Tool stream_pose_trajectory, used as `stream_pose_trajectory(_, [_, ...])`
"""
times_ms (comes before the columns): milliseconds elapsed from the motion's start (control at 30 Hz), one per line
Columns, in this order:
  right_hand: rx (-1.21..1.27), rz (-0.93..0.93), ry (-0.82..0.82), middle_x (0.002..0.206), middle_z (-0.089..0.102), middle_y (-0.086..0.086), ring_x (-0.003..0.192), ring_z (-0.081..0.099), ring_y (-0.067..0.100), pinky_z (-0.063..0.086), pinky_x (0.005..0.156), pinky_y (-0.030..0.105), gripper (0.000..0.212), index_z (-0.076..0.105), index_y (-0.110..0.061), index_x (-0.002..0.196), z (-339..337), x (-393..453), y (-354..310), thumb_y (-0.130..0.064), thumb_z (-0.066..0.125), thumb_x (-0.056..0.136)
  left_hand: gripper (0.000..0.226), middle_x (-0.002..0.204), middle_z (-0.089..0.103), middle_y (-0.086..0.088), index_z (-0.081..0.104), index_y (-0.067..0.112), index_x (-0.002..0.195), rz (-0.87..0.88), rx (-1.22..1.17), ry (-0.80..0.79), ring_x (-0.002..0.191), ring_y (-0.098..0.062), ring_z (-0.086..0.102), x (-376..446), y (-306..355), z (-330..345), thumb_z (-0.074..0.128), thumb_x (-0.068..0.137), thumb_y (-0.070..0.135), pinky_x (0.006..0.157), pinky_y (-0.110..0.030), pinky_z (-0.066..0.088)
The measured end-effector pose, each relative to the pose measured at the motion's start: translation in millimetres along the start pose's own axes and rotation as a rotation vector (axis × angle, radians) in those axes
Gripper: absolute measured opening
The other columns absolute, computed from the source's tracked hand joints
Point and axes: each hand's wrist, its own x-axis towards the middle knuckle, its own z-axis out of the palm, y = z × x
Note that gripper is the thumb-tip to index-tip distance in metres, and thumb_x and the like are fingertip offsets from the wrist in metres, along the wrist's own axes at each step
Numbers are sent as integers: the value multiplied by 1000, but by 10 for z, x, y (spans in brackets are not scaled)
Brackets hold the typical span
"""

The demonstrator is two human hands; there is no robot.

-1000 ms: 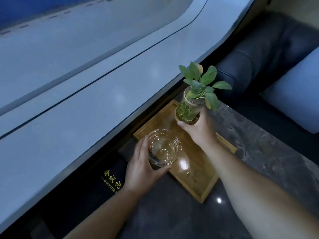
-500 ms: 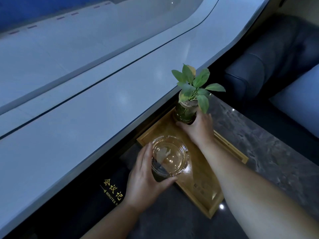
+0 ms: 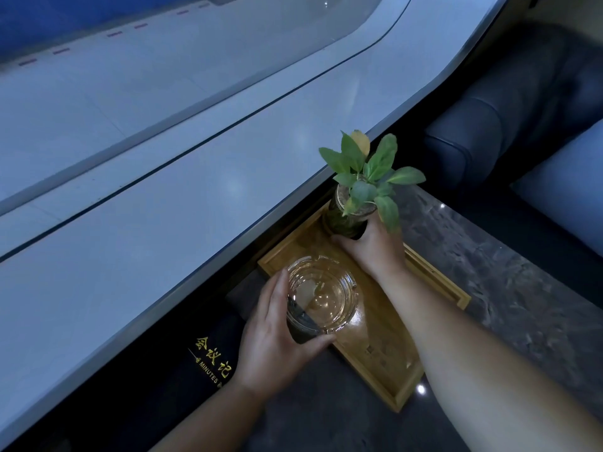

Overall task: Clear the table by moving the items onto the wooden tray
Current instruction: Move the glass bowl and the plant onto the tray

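Note:
A wooden tray (image 3: 388,349) lies on the dark marble table (image 3: 509,298). My right hand (image 3: 375,247) grips a glass vase (image 3: 342,220) with a green leafy plant (image 3: 368,177), and the vase stands at the tray's far corner. My left hand (image 3: 277,337) holds a clear glass ashtray (image 3: 321,295) from its left side. The ashtray sits over the tray's left edge, partly above the table. I cannot tell whether it rests on the tray or hangs just above it.
A black notebook (image 3: 195,363) with gold lettering lies left of the tray. A grey-white ledge (image 3: 163,207) runs along the far side. A dark blue sofa (image 3: 509,119) with a lighter cushion (image 3: 567,194) stands at the right.
The vase has come down from above the tray to its far corner. The ashtray has shifted slightly right over the tray's left edge. Both hands keep their grip.

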Motion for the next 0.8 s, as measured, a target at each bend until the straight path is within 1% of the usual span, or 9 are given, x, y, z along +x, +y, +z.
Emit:
stream_pose_trajectory(133, [-49, -2, -44, 117, 63, 8, 113, 55, 32, 43, 99, 47, 73, 59, -15, 110, -11, 2, 44, -61, 77, 56, 108, 146, 34, 0, 23, 14, 147, 3, 1, 5, 135, -6, 33, 2, -13, 2, 64, 64, 69, 105, -14, 29])
stream_pose_trajectory(233, [-101, -23, -42, 117, 63, 9, 114, 55, 32, 41, 100, 50, 73, 62, -12, 108, 6, 7, 56, -64, 74, 58, 108, 146, 34, -1, 23, 14, 147, -2, 5, 2, 135, -6, 33, 5, -13, 4, 63, 63, 70, 105, -13, 29])
stream_pose_trajectory(333, [-144, -33, -45, 120, 62, 10, 118, 52, 31, 38, 103, 49, 76, 62, -11, 111, 7, 21, 55, -66, 72, 60, 108, 146, 35, -4, 24, 12, 147, 0, 10, 8, 134, -8, 34, 0, -11, 4, 64, 63, 67, 105, -21, 34])
stream_pose_trajectory(433, [-135, -22, -45, 122, 61, 11, 119, 51, 34, 37, 105, 47, 83, 55, -10, 117, -7, 29, 44, -66, 74, 59, 109, 146, 35, -4, 23, 12, 147, -8, 24, 7, 134, -10, 35, -3, -9, 2, 66, 63, 66, 104, -28, 38])
stream_pose_trajectory(533, [-130, 8, -81, 128, 57, 12, 122, 49, 34, 37, 104, 49, 96, 45, -9, 129, -42, 30, 35, -68, 72, 59, 109, 147, 35, -4, 24, 13, 147, -25, 36, 7, 134, -13, 36, -3, -9, 3, 70, 62, 63, 104, -34, 41])
stream_pose_trajectory(600, [-152, 30, -59, 133, 54, 12, 126, 46, 33, 35, 106, 51, 99, 43, -10, 132, -74, 15, 46, -70, 71, 59, 109, 147, 35, -4, 25, 12, 146, -31, 50, 9, 134, -14, 36, -1, -11, 9, 74, 61, 59, 103, -37, 42])
stream_pose_trajectory(700, [-206, 69, -30, 127, 59, 12, 121, 50, 34, 37, 104, 52, 95, 48, -11, 127, -121, 5, 46, -74, 68, 59, 109, 147, 35, -3, 25, 14, 146, -29, 61, 12, 134, -13, 37, -2, -10, 13, 75, 60, 58, 102, -38, 43])
stream_pose_trajectory(800, [-212, 89, -72, 119, 64, 10, 112, 56, 33, 44, 95, 47, 87, 49, -16, 122, -149, 25, 38, -75, 68, 60, 110, 147, 34, -1, 23, 17, 147, -27, 76, 6, 133, -13, 37, -3, 0, 11, 74, 60, 60, 101, -33, 42])
